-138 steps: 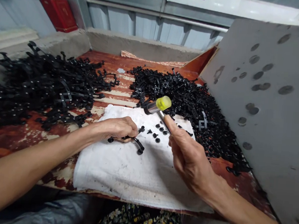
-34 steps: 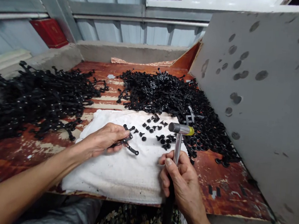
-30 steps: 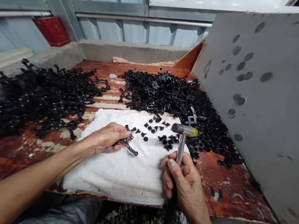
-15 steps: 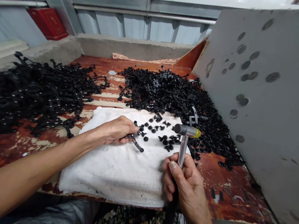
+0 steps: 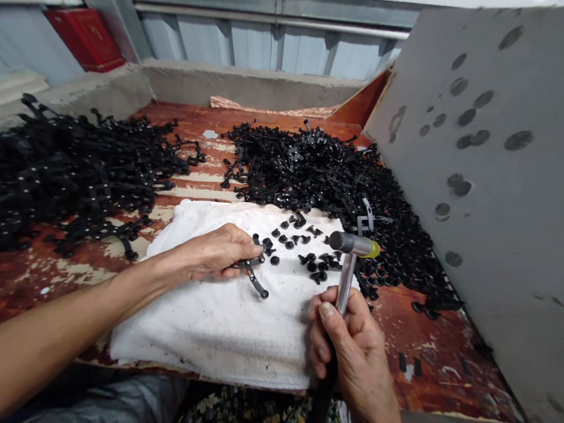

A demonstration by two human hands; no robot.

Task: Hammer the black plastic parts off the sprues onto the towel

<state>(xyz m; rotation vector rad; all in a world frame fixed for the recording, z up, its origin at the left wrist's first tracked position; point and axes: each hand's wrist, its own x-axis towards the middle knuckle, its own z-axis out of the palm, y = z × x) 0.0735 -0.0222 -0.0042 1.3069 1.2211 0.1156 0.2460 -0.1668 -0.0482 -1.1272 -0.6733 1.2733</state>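
We are clamping a black bracket [image 5: 256, 284] in left grip [image 5: 223, 249], a hammer [image 5: 347, 277] in right grip [image 5: 352, 338], any next move likely needing steadiness.

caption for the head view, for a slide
Left hand holds a black bracket over a white cloth; right hand grips a hammer beside small black studs.

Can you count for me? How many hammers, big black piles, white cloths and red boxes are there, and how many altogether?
Hammer, in the right hand: 1
Big black piles, left pile and right pile: 2
White cloth: 1
Red box: 1
Total: 5
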